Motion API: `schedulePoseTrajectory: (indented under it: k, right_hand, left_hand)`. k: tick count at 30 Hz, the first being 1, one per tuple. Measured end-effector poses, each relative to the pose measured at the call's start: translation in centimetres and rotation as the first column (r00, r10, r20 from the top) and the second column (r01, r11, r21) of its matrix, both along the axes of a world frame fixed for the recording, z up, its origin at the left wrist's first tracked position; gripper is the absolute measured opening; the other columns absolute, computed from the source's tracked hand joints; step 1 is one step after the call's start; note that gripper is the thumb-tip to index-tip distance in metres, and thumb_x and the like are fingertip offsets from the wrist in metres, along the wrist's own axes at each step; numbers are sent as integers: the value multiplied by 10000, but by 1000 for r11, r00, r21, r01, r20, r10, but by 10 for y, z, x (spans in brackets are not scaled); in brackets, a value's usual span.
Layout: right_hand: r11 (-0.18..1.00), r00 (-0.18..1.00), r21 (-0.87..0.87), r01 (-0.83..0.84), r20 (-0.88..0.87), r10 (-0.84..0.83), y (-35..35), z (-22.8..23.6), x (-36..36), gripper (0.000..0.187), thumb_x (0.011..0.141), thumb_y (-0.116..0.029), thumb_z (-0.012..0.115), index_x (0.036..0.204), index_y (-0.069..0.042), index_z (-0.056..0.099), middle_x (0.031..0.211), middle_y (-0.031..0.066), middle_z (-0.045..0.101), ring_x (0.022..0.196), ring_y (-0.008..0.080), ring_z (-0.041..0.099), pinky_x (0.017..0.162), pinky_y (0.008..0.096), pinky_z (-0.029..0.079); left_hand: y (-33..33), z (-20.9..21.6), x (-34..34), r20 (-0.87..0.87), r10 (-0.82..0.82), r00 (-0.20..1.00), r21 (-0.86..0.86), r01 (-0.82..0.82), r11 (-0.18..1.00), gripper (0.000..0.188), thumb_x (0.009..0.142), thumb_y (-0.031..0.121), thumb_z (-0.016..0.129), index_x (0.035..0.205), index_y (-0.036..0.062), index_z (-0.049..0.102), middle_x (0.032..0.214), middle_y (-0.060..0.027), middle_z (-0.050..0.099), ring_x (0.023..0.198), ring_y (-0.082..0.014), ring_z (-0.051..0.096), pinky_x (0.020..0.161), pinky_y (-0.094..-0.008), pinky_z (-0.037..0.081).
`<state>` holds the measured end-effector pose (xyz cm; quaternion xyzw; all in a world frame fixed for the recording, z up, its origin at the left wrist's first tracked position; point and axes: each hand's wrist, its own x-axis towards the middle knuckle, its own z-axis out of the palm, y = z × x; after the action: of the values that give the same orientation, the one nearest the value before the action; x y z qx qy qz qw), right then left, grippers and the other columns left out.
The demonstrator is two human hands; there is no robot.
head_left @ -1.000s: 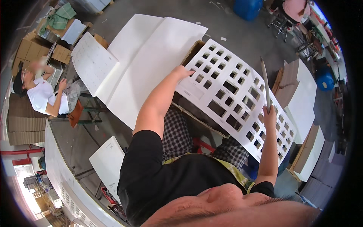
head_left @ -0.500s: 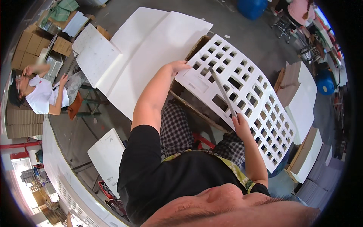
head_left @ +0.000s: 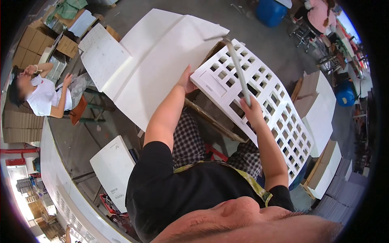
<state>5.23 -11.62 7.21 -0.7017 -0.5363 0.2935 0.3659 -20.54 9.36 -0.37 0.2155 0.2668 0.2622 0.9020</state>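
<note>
A thick white board with rows of square and rectangular cut-outs (head_left: 214, 84) lies slanting in front of me, partly over an open brown carton (head_left: 214, 119). My left hand (head_left: 187, 81) is closed on the board's left corner, with some fingers hidden by the edge. In my right hand (head_left: 252, 110) is a long grey rod-like tool (head_left: 239, 69), gripped at its near end and raised over the cut-outs. The tool's far end is blurred by motion, with a thin part jutting left, so its exact kind is unclear. Several cut-outs look filled with white pieces.
Large white sheets (head_left: 162, 56) spread to the left of the carton. Stacked white boards (head_left: 316, 105) stand on the right. A white box (head_left: 113, 172) is at lower left. A seated person in a white shirt (head_left: 46, 97) is at far left; blue drums (head_left: 272, 12) stand farther off.
My right hand has moved up and left, swinging the tool's far end up off the board. My left hand has shifted slightly left and down along the board's corner.
</note>
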Motion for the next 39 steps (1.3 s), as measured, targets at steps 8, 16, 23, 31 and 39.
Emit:
schedulePoseTrajectory:
  k: [8, 16, 23, 31, 39]
  right_hand:
    - [949, 979, -248, -196, 0, 202, 133, -4, -30, 342, 875, -345, 578, 983, -22, 555, 673, 91, 592, 568, 183, 577, 529, 343, 447]
    - [732, 836, -450, -512, -65, 545, 166, 1, -43, 496, 851, -462, 574, 1086, -26, 547, 633, 57, 544, 500, 129, 511, 440, 296, 389]
    - [813, 875, -326, -483, -138, 464, 154, 1, -35, 478, 846, -374, 618, 1158, -20, 537, 716, 73, 571, 509, 149, 527, 441, 305, 420]
    - [874, 903, -256, -413, -240, 356, 143, 13, -30, 429, 857, -330, 626, 1161, -38, 548, 671, 55, 539, 487, 127, 495, 424, 299, 391]
    - [873, 904, -263, -410, -242, 352, 139, 13, -34, 372, 863, -331, 620, 1092, -44, 563, 624, 27, 508, 479, 122, 486, 428, 292, 391]
  left_hand:
    - [-41, -55, 63, 227, 397, 889, -159, -368, 916, 496, 924, 415, 409, 1272, 69, 485, 1263, -115, 538, 1158, -307, 515, 979, -483, 415]
    - [-28, -79, 70, 100, 382, 919, -87, -375, 923, 438, 931, 377, 437, 1259, 92, 485, 1191, -118, 579, 1072, -298, 577, 909, -484, 484]
    - [-40, -21, 96, 12, 182, 983, 31, -182, 983, 481, 927, 406, 424, 1284, 86, 466, 1220, -132, 560, 1086, -301, 569, 906, -476, 487]
    - [-19, -29, 122, -49, 93, 994, 123, -87, 989, 499, 925, 423, 421, 1291, 86, 458, 1230, -132, 552, 1096, -301, 562, 913, -477, 481]
    - [-18, -38, 116, -87, 98, 991, 146, -85, 986, 517, 922, 439, 417, 1298, 86, 451, 1240, -133, 545, 1106, -301, 554, 920, -478, 475]
